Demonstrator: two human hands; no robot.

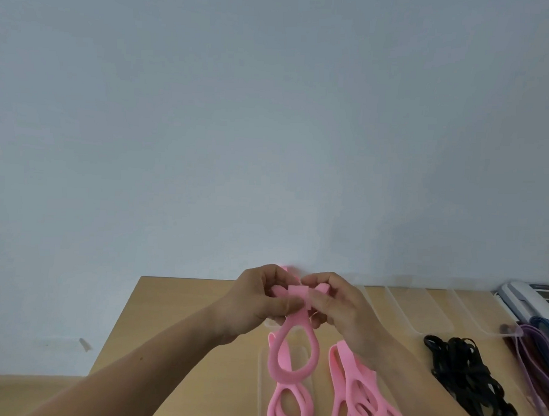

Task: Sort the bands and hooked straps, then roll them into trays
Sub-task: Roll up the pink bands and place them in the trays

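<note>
Head view: the left hand [256,301] and the right hand [335,304] meet above the tabletop [180,329]. Each grip pinches the folded top of 1 pink band [273,362]. Its loop hangs down. More pink bands [343,368] and black straps [461,373] lie on the tabletop.

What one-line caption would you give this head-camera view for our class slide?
Left hand and right hand pinch a pink band above a wooden table; black straps lie right.
</note>
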